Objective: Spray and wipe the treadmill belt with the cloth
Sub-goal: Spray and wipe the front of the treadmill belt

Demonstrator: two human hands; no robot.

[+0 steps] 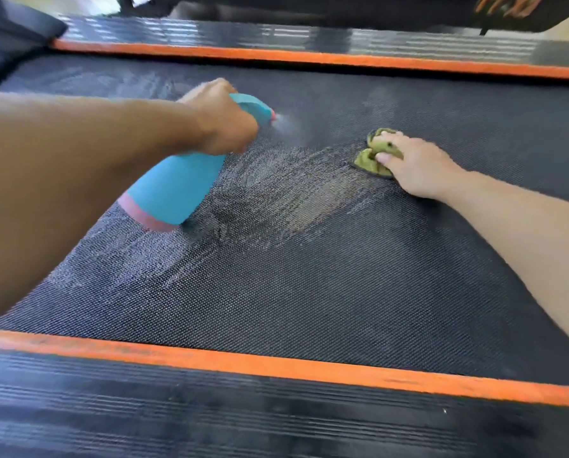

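Head view, looking down across the treadmill belt point(342, 276), a dark woven-texture surface running left to right.

Left hand point(223, 120): grip closed around the neck of a blue spray bottle point(174, 190), fingers wrapped at the trigger head. Bottle tilted, its pink base band low and near the belt, nozzle aimed toward the far right. A faint mist shows just off the nozzle tip. Hand and forearm slightly blurred.

Right hand point(415, 166): grip closed on a bunched green cloth point(377, 153), the fingers curled over it and pressing it down onto the belt. Cloth sits at mid-belt, right of centre, well apart from the bottle. A dark edge shows under the cloth; cannot tell what it is.

Belt surface: a pale, wet-looking streaked patch point(276, 200) lies between the two hands, spreading toward the near left below the bottle. Remaining belt looks dry and uniformly dark.

Surround: orange strip point(276, 365) borders the near edge of the belt, with a ribbed black side rail point(243, 418) beyond it toward the camera. A matching orange strip and shiny rail run along the far edge.
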